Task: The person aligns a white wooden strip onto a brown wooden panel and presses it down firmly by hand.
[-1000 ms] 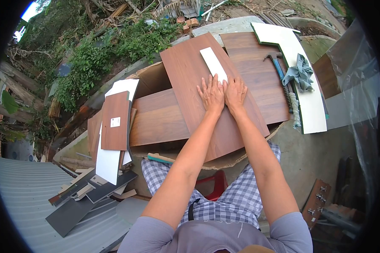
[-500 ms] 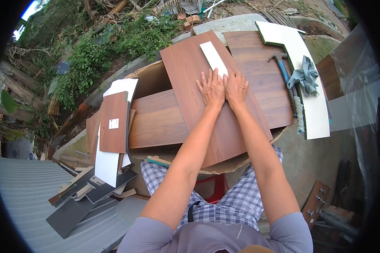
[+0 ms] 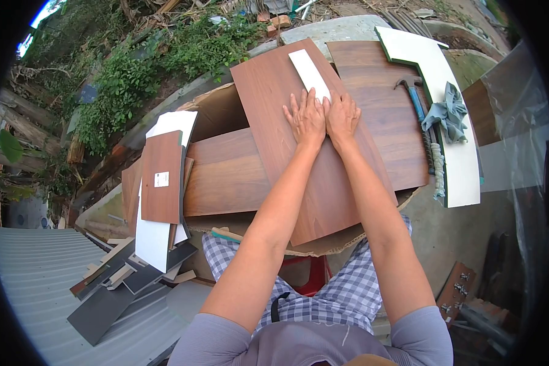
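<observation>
A wide brown wood-grain board lies at a slant across other brown boards. Both my hands press side by side on it. My left hand has its fingers spread, fingertips at the lower end of a narrow white strip. Beside it, my right hand rests flat, its fingers stretched out near the same end of the strip. To the right, a blue-handled hammer lies on a second brown board, and a grey-blue cloth sits on a white board.
A smaller brown panel with a label leans on white boards at the left. Dark offcuts lie below on corrugated metal. A red stool shows between my legs. Metal fittings sit on a strip at the lower right.
The view has shifted slightly, so the boards and hammer at the right appear a little further right. Both hands stay on the board by the white strip, slightly higher in view.
</observation>
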{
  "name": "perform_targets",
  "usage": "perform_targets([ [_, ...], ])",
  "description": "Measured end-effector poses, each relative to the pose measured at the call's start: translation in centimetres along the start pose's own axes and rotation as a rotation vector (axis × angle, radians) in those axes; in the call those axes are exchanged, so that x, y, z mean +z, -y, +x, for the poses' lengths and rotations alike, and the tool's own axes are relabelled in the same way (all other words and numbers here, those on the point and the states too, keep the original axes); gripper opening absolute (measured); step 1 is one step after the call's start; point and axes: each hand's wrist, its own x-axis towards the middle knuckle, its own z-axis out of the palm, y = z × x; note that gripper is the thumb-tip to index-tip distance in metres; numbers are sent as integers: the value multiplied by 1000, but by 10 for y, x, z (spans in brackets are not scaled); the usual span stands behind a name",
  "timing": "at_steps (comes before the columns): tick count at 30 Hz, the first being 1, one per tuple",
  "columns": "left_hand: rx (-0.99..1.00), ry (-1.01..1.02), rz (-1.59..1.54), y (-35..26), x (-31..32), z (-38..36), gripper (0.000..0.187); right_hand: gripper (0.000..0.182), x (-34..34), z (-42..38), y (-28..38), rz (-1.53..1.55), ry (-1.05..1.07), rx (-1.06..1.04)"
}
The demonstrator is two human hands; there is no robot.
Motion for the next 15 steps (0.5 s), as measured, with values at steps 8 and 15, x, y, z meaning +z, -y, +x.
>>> perform_targets([
  [8, 0, 1, 9, 1, 0, 8, 45, 25, 5, 7, 1, 16, -3, 3],
  [15, 1, 2, 5, 0, -1, 8, 46, 25, 5, 9, 1, 12, 14, -7],
])
